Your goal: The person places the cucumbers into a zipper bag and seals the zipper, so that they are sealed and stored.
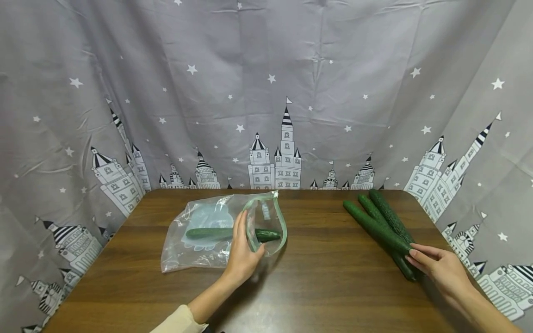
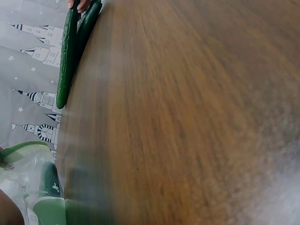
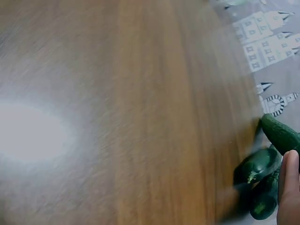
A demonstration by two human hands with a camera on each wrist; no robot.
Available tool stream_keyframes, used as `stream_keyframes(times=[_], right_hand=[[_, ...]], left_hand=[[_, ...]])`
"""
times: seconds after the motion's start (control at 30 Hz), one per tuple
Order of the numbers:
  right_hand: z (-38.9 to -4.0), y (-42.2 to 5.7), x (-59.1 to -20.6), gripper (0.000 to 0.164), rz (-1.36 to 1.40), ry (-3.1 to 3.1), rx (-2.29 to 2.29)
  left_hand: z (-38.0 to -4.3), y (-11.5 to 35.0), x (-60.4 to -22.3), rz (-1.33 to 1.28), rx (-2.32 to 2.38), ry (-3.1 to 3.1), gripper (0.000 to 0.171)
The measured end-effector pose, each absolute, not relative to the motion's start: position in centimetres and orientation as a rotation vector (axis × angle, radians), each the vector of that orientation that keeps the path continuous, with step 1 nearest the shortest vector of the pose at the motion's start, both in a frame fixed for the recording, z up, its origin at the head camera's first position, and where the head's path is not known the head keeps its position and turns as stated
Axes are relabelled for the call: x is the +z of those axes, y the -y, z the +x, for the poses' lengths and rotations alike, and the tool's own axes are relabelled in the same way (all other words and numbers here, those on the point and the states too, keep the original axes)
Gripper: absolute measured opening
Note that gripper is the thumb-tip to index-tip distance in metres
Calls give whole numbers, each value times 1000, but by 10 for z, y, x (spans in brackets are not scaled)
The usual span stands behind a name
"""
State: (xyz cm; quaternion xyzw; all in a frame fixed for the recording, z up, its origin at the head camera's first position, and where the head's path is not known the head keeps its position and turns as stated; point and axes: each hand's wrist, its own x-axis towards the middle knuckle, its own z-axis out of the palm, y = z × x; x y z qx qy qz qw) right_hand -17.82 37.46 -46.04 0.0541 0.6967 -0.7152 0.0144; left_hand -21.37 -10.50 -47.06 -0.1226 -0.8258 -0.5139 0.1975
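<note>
one cucumber is lying inside the clear bag; the left hand, thumb and fingers spread, is holding its mouth. three seemingly are remaining: the right hand's fingers are pinching another cucumber beside two more cucumbers on the tabletop.

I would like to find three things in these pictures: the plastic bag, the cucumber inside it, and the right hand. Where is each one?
Plastic bag (image 1: 176, 252): head view, clear lower-left part.
Cucumber inside it (image 1: 267, 235): head view, darker right end.
Right hand (image 1: 447, 272): head view, back of the hand.
</note>
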Motion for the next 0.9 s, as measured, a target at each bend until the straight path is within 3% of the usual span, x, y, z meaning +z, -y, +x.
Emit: stream_keyframes(times=[0.07, 0.33, 0.9], right_hand=[[-180, -377, -461, 17, 143, -2001, -2390], [-184, -386, -462, 31, -53, -1560, -2707], [-209, -374, -433, 34, -321, -1528, -2648]], left_hand=[[-213, 106, -470, -342, -1441, 2311, 103], [-212, 107, -469, -345, -1470, 2340, 106], [-214, 106, -464, -367, -1459, 2352, 108]])
